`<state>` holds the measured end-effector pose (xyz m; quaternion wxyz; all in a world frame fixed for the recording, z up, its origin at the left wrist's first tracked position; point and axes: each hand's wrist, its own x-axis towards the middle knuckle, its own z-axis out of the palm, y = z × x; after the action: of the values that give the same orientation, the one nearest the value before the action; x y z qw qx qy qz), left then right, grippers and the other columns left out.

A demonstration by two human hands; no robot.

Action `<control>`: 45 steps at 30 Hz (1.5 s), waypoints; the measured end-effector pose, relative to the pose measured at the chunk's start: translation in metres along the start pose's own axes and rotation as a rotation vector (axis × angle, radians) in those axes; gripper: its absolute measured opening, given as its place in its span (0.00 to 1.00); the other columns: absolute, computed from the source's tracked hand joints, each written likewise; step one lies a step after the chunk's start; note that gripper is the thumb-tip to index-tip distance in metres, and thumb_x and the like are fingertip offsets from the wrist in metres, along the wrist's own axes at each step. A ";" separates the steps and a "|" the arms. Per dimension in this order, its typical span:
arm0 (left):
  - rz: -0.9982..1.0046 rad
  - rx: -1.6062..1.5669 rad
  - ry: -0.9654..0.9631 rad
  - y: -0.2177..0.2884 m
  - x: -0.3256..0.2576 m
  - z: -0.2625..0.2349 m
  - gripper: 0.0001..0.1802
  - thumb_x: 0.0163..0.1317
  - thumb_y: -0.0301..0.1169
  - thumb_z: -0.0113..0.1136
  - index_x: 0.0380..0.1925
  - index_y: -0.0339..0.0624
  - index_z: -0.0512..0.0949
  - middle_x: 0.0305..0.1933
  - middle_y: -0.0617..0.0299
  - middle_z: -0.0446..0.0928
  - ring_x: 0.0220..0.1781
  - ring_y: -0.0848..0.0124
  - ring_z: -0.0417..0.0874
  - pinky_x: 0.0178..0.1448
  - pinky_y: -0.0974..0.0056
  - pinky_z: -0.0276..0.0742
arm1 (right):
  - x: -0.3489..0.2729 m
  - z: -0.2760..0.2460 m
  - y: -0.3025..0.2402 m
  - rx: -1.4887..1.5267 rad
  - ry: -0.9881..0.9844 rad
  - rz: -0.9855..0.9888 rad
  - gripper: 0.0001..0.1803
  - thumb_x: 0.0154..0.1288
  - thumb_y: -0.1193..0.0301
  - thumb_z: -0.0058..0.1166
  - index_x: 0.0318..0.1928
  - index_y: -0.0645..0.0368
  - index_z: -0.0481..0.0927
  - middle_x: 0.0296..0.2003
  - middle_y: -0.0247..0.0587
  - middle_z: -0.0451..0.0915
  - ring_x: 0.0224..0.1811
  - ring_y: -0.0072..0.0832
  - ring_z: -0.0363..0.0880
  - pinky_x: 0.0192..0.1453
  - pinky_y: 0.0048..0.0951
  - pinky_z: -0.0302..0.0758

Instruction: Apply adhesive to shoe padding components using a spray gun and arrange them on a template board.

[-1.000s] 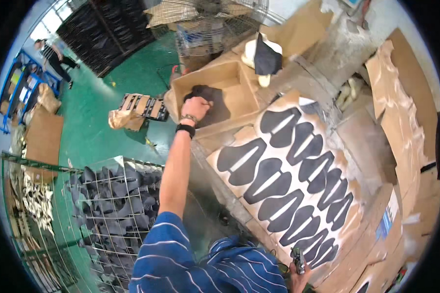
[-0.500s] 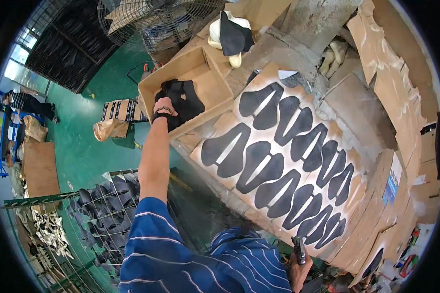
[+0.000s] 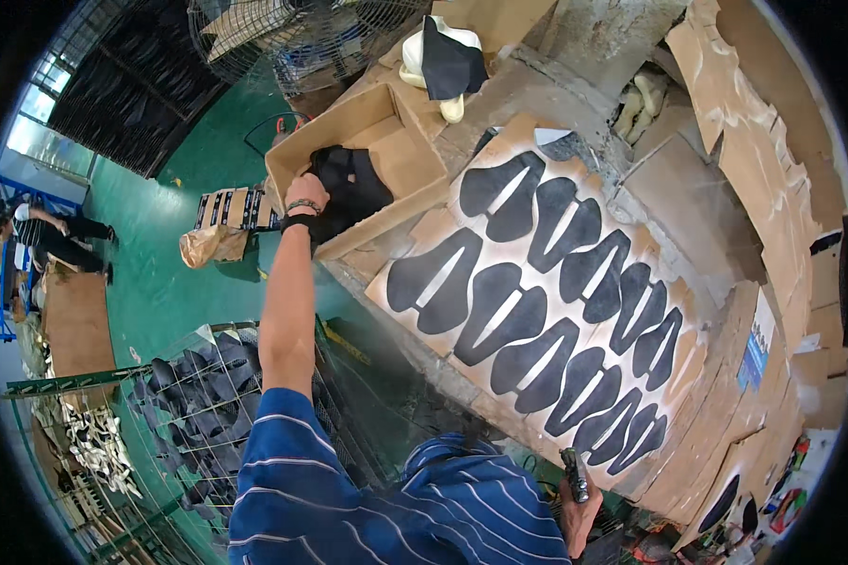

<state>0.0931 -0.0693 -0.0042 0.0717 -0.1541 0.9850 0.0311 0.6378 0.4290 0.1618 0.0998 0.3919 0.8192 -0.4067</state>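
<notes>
the left hand [image 3: 307, 193] reaches into the open brown cardboard box [image 3: 410, 155] at eleven o'clock, fingers closed on the floppy black shoe-upper pieces [image 3: 353, 188] heaped inside. the right hand [image 3: 579, 504], at five o'clock, is wrapped around a dark handled tool [image 3: 573, 474].

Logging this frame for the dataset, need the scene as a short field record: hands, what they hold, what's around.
left hand: reaching into cardboard box, on black pieces
right hand: low at the body, gripping a dark tool
bench: cardboard sheet with rows of black shoe-shaped cutouts
left of bench: wire basket of dark pieces
floor: green
</notes>
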 end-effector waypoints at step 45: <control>0.759 -0.662 -0.701 0.478 -0.626 -0.113 0.16 0.69 0.32 0.64 0.51 0.33 0.84 0.27 0.76 0.73 0.29 0.85 0.68 0.33 0.74 0.64 | 0.159 -0.257 0.500 -0.125 0.502 0.114 0.19 0.56 0.74 0.60 0.50 0.62 0.86 0.37 0.66 0.85 0.44 0.59 0.85 0.49 0.52 0.80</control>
<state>0.5211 0.5629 0.2206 0.3237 0.2128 0.8268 0.4078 0.9320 0.8904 -0.0424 -0.0598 0.5190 0.8185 -0.2390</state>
